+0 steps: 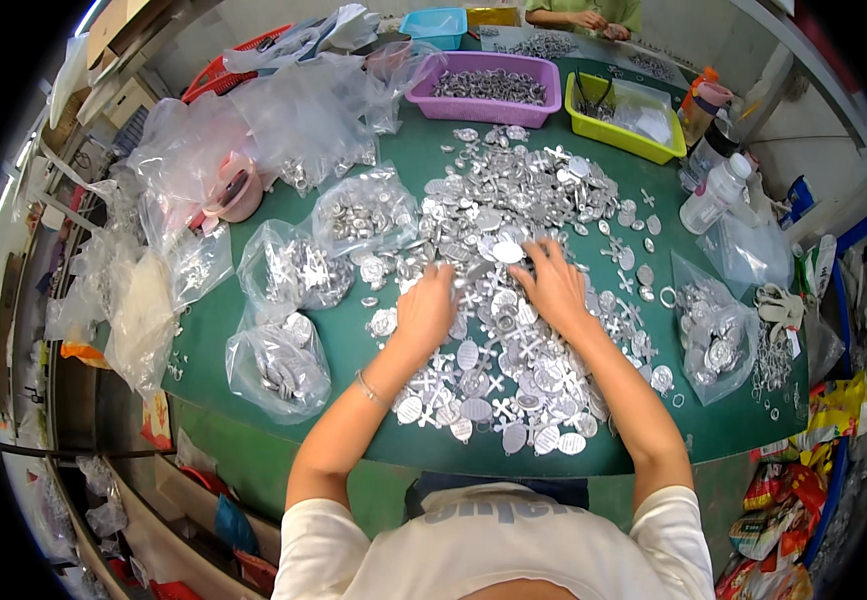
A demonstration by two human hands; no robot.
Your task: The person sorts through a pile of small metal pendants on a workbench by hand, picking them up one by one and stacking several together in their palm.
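Note:
A wide heap of silver metal pendants (514, 195) spreads over the middle of the green table (354, 440); ovals, crosses and small medals lie mixed in it. At the heap's left side my left hand (426, 308) is closed, fingertips bent down among the pieces; what they grip is hidden. My right hand (558, 292) is across from it, thumb and forefinger closed at the edge of a bright oval medal (508, 251). Its other fingers are spread over the heap. Between the hands lie more pendants, partly smeared by motion.
Clear bags of metal parts (279, 365) stand on the left, another bag (717, 335) on the right. Behind the heap are a purple basket (484, 108) of small parts and a green tray (626, 142). A white bottle (716, 195) stands at right. Another person's hands (599, 22) are at the far side.

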